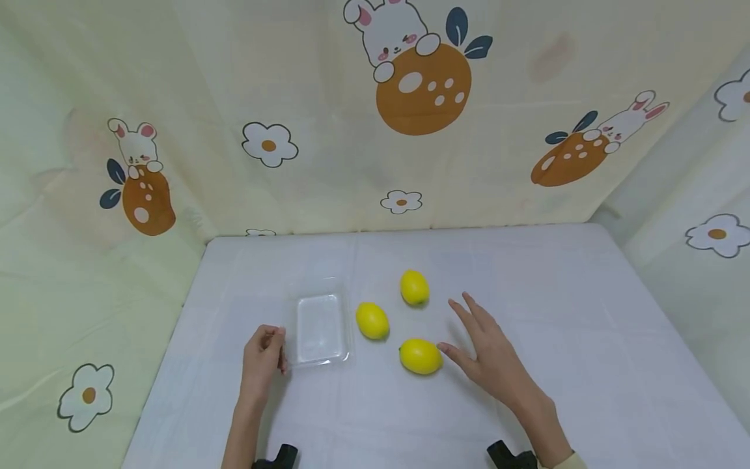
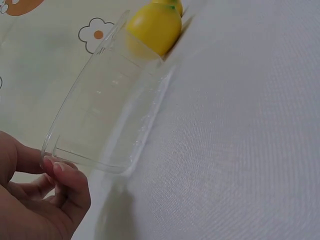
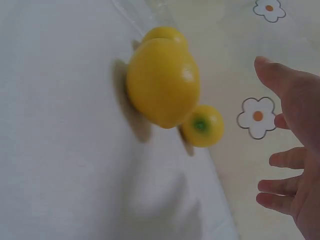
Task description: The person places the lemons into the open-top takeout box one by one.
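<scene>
My left hand (image 1: 263, 357) pinches the left rim of a clear plastic tray (image 2: 107, 107) between thumb and fingers; in the head view the tray (image 1: 320, 327) looks rectangular and holds nothing visible. Three yellow lemons are on the white tabletop to its right: a near lemon (image 1: 420, 356), a middle lemon (image 1: 372, 321) close beside the tray, and a far lemon (image 1: 415, 288). Fingers spread, my right hand (image 1: 489, 355) hovers just right of the near lemon (image 3: 162, 82). Nothing is in its grasp.
A white cloth (image 1: 586, 365) covers the table. Behind and at both sides hangs a cream curtain (image 1: 316, 71) printed with rabbits and flowers. Black wrist mounts (image 1: 512, 454) show at the bottom edge of the head view.
</scene>
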### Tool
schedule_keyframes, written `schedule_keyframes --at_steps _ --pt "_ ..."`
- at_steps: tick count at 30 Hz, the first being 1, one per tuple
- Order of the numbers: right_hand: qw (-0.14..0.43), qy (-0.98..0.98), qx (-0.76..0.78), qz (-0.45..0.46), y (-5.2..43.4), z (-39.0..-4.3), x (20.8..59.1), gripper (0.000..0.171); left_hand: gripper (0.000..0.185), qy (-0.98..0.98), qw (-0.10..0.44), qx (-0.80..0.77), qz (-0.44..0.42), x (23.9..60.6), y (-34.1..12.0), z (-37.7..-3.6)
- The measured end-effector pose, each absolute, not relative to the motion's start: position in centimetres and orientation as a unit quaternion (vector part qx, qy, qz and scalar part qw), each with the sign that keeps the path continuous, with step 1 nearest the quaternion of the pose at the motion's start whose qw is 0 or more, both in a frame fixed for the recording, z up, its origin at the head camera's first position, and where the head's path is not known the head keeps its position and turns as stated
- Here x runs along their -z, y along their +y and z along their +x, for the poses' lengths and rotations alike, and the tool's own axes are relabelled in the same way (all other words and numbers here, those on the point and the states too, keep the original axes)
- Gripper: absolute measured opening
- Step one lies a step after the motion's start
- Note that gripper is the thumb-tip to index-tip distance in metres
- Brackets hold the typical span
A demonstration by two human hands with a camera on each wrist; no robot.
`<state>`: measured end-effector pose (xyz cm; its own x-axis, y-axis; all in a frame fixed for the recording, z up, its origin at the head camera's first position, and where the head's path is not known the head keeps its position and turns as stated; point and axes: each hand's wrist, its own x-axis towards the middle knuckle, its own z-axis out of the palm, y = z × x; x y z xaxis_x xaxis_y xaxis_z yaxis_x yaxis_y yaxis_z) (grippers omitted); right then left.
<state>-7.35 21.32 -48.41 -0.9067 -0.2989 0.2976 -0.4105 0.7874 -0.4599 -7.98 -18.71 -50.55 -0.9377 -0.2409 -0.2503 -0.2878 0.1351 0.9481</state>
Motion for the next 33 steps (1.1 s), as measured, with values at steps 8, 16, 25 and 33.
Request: schedule_keyframes --at_steps 8,16,25,33 --pt "0.063 -0.93 -0.283 0.225 20.1 -6.9 51.2 0.09 0.025 0.748 0.026 -0.64 -0.174 50.7 -18.8 -8.0" --pt "0.047 -0.931 -0.278 0.233 17.8 -6.3 52.3 0.088 0.024 0.748 0.018 -0.641 -0.172 50.9 -18.8 -7.8" --pt "0.067 -0.931 -0.27 0.237 17.1 -6.0 52.4 0.073 0.022 0.756 0.012 -0.633 -0.165 50.9 -18.7 -7.7" --pt "0.092 -0.929 -0.262 0.244 16.9 -6.0 52.6 0.069 0.024 0.749 0.015 -0.641 -0.169 50.9 -18.7 -7.8"
